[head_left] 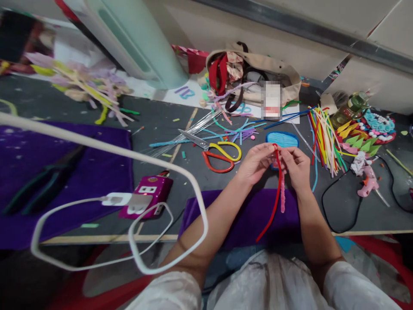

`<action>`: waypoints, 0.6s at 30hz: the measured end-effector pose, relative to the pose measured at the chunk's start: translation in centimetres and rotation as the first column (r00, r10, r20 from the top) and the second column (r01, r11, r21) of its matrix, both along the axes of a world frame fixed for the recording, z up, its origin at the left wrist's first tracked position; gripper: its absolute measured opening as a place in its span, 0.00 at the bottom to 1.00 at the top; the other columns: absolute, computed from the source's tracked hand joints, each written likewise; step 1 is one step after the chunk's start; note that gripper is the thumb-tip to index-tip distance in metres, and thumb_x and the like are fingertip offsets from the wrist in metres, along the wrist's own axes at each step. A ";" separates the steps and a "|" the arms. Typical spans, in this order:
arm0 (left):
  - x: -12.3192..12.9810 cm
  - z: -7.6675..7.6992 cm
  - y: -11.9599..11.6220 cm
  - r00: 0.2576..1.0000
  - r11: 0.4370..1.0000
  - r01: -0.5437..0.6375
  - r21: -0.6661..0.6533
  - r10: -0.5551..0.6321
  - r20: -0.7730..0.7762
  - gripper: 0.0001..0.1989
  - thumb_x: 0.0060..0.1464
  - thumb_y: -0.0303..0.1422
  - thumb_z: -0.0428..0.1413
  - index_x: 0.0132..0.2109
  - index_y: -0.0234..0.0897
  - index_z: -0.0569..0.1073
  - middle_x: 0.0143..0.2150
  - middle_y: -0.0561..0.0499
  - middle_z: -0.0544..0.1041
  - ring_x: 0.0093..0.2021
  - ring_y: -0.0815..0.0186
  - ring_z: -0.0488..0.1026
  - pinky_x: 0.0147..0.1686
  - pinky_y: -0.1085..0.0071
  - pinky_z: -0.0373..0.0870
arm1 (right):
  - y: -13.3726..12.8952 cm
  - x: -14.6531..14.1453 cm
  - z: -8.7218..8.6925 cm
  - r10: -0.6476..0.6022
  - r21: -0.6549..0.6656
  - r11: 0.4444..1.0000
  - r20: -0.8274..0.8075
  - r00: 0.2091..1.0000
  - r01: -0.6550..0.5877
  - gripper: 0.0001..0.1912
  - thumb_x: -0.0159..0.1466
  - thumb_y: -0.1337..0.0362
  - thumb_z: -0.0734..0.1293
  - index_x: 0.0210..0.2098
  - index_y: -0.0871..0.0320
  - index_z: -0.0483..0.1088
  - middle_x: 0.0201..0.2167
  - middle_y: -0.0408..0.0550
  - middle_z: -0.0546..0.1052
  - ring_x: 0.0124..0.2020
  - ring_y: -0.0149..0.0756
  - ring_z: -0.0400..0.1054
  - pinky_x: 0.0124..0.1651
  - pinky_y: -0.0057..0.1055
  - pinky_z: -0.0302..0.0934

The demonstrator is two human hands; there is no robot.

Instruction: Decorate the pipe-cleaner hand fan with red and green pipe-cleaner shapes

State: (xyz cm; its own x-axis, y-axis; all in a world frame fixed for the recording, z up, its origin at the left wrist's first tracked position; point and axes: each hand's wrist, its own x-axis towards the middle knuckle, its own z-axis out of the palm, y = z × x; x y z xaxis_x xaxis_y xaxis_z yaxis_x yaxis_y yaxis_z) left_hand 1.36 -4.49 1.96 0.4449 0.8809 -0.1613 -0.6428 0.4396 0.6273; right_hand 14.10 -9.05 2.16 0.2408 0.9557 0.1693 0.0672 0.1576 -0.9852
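Note:
Over the near part of the table my left hand (256, 162) and my right hand (295, 165) meet, fingertips pinched together. Between them a red pipe cleaner (275, 202) is held at its top, its long end hanging down and curving left. Beside it hangs a twisted pink pipe cleaner (283, 196); its upper end is hidden among the fingers. Both hands seem to grip near the top of these stems. Just behind the fingers lies a blue oval piece (282, 138), partly covered by my hands. Scissors (221, 156) with yellow and red handles lie open, left of my left hand.
A bundle of coloured pipe cleaners (324, 142) lies right of my hands, near a pink glue gun (368, 181) with its black cord. A white cable (97, 148) loops across the left, by a magenta power strip (148, 193). Dark pliers (48, 176) rest on purple cloth (106, 150).

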 end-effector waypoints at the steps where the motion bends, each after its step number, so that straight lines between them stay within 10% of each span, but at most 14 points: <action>1: 0.1 0.0 0.0 1.000 1.000 -0.014 0.023 0.014 -0.021 0.13 0.38 0.34 0.71 0.30 0.32 0.79 0.28 0.51 0.78 0.25 0.73 0.71 0.27 0.78 0.70 | 0.0 -0.1 0.1 0.038 -0.053 0.998 -0.083 0.996 -0.043 0.14 0.61 0.52 0.70 0.34 0.57 0.73 0.22 0.40 0.75 0.17 0.25 0.61 0.18 0.23 0.55; 18: -1.8 0.7 0.5 0.933 0.944 0.030 0.330 0.092 -0.348 0.08 0.41 0.33 0.70 0.28 0.34 0.80 0.30 0.52 0.74 0.28 0.73 0.67 0.28 0.77 0.63 | 0.0 0.7 0.5 0.118 -0.185 0.962 -0.384 0.916 -0.202 0.15 0.52 0.55 0.76 0.28 0.58 0.71 0.17 0.37 0.70 0.12 0.19 0.52 0.14 0.20 0.43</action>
State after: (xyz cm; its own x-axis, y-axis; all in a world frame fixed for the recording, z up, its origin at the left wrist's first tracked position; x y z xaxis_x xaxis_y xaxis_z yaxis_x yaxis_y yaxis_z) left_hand -0.43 -4.02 2.62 0.3832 0.9236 -0.0057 -0.3617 0.1557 0.9192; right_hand 14.77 -9.07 2.69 0.0861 0.9894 -0.1166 -0.3127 -0.0843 -0.9461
